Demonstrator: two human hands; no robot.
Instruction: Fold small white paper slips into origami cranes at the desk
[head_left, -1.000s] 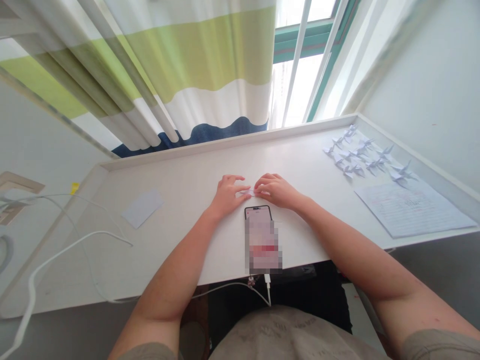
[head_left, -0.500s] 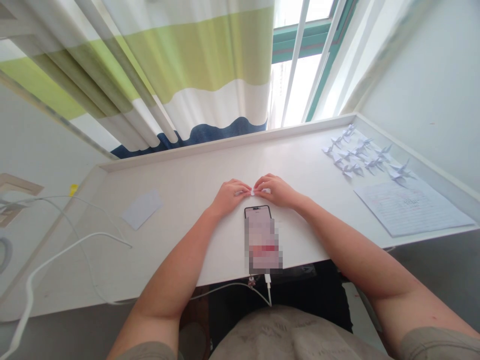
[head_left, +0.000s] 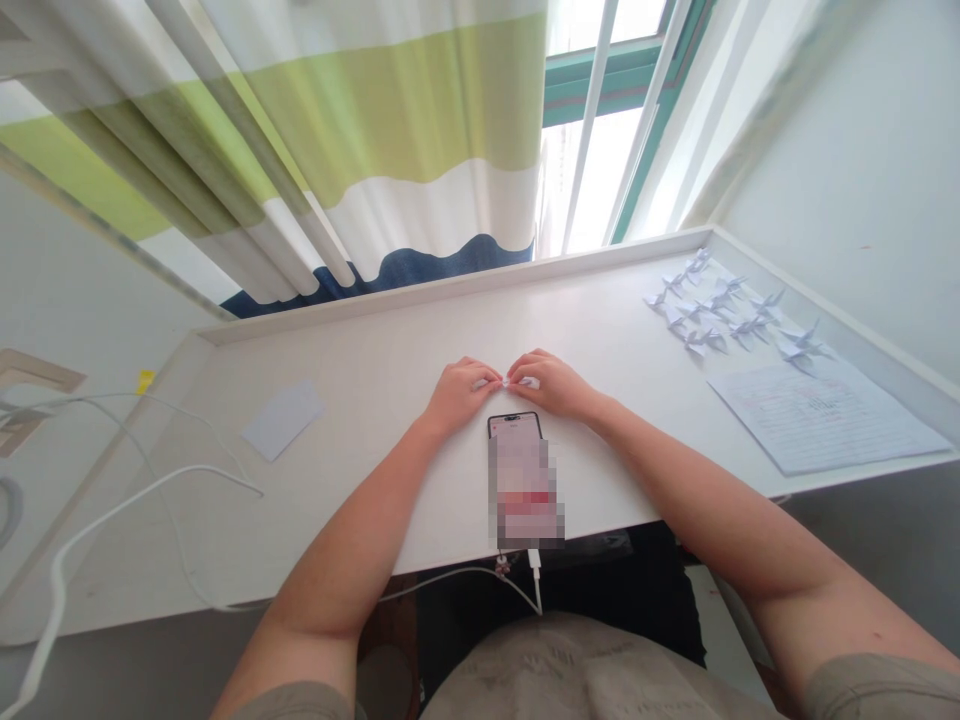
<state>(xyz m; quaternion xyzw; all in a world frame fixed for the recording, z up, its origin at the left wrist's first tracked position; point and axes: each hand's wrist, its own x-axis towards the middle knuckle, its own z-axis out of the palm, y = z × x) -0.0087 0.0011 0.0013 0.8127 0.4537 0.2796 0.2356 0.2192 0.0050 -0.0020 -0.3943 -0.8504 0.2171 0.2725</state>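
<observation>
Both hands meet over the middle of the white desk (head_left: 390,370), just beyond a phone (head_left: 514,470). My left hand (head_left: 461,393) pinches one side of a small piece of folded white paper (head_left: 505,381). From the other side my right hand (head_left: 553,383) pinches the same paper, fingertips close to the left ones. Most of the paper is hidden behind the fingers, so its shape cannot be made out. At the far right stand several folded paper cranes (head_left: 724,308) in white.
White paper sheets (head_left: 283,420) lie at the left. A written-on sheet (head_left: 817,415) lies at the right, below the cranes. A white charging cable (head_left: 535,575) runs from the phone over the front edge. Another white cable (head_left: 150,490) loops across the left. Curtains (head_left: 420,110) hang behind.
</observation>
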